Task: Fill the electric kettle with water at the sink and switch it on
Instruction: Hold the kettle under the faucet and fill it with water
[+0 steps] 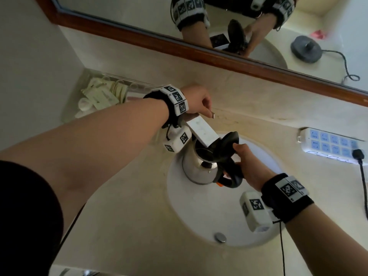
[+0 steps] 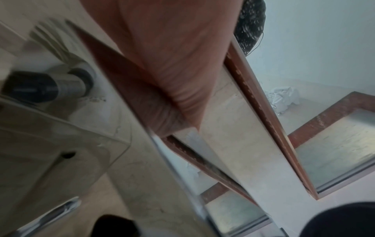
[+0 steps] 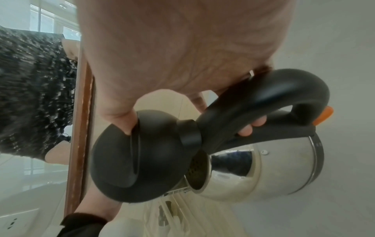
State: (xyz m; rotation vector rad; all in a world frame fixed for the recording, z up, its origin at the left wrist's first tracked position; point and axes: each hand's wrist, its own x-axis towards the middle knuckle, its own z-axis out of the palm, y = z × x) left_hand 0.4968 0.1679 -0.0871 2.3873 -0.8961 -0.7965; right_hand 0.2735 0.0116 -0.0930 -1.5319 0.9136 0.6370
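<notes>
A steel electric kettle (image 1: 197, 170) with a black handle (image 1: 233, 176) and an orange switch (image 1: 219, 184) hangs over the round sink basin (image 1: 199, 216). My right hand (image 1: 247, 162) grips the handle, and its thumb holds the black lid (image 1: 229, 142) tipped open. The mouth of the kettle sits under the end of the flat rectangular faucet spout (image 1: 203, 132). My left hand (image 1: 199, 102) reaches over the faucet's back end, fingers curled on its small lever (image 1: 212, 116). No water stream shows. The right wrist view shows the lid (image 3: 142, 160), handle (image 3: 263, 102) and steel body (image 3: 274, 173) close up.
A white power strip (image 1: 330, 146) with a black plug (image 1: 358, 154) lies on the counter at right. The kettle's round base appears only as a reflection in the wood-framed mirror (image 1: 305, 49). A clear tray of sachets (image 1: 103, 94) stands at back left. The drain (image 1: 220, 237) is at the basin's near side.
</notes>
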